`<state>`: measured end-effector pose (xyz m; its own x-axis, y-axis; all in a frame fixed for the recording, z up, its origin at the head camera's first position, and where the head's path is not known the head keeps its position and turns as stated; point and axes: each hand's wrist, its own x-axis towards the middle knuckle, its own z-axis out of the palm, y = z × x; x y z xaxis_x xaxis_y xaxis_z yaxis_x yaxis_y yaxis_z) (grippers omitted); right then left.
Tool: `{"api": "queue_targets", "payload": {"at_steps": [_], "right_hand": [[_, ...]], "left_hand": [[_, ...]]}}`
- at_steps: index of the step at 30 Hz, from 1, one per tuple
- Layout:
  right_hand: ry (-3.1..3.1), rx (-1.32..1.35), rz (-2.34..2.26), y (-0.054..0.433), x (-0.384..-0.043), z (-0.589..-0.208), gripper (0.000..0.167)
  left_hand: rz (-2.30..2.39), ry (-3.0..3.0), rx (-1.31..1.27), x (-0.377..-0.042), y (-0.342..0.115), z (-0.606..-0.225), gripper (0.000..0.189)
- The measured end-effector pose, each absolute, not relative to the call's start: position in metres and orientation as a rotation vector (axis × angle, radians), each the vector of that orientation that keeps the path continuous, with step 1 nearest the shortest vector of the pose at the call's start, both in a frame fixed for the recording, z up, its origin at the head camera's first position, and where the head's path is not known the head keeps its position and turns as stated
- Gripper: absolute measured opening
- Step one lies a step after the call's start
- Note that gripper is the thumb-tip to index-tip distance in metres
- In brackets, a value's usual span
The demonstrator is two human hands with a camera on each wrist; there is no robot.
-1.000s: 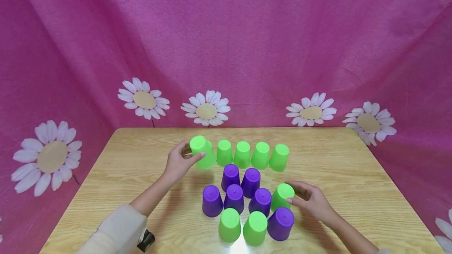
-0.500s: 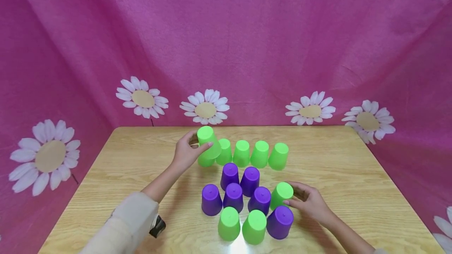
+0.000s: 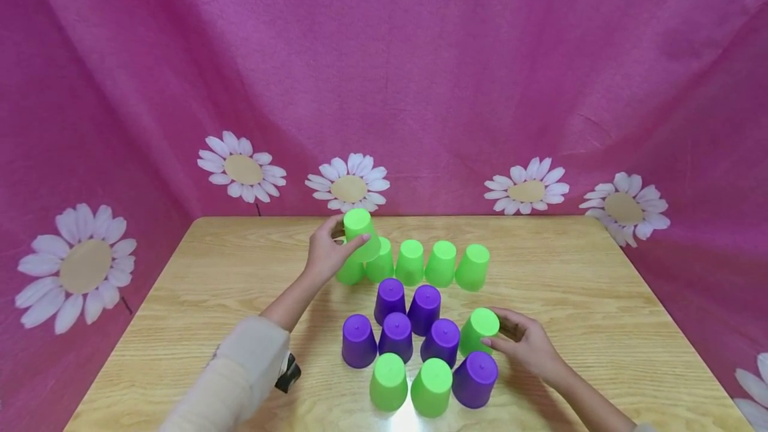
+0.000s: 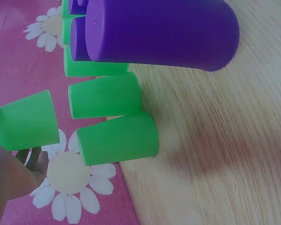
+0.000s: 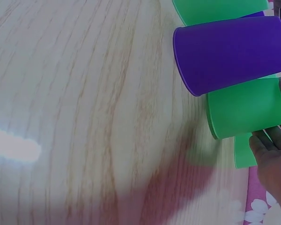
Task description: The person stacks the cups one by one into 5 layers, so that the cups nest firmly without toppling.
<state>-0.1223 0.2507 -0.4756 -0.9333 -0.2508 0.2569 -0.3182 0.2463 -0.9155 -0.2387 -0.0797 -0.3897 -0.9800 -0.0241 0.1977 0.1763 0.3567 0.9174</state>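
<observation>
My left hand [image 3: 327, 249] grips an upside-down green cup [image 3: 361, 235], thumb on the near side, fingers behind. In the left wrist view that green cup [image 4: 28, 123] is held above two standing green cups, apart from them. It overlaps the leftmost green cup [image 3: 350, 272] of the back row in the head view. My right hand [image 3: 531, 349] holds another upside-down green cup [image 3: 479, 332] between thumb and fingers. In the right wrist view this green cup [image 5: 248, 107] stands at table level beside a purple cup [image 5: 232, 54].
More green cups [image 3: 411, 262] stand in the back row. Several upside-down purple cups [image 3: 396, 339] fill the middle, and one purple cup [image 3: 475, 380] stands by the right hand. Two green cups [image 3: 389, 382] are in front. A pink flowered cloth [image 3: 420, 85] hangs behind the wooden table [image 3: 198, 319].
My left hand has lifted its green cup up and to the right over the back row, uncovering the leftmost standing cup. The right hand has stayed at its cup.
</observation>
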Motion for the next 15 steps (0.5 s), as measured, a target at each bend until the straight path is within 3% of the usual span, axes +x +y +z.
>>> {"api": "queue_targets", "payload": {"at_steps": [15], "right_hand": [[-2.405, 0.525, 1.715, 0.249, -0.133, -0.459, 0.043]], "left_hand": [[-1.639, -2.415, -0.119, -0.244, -0.076, -0.389, 0.048]]}}
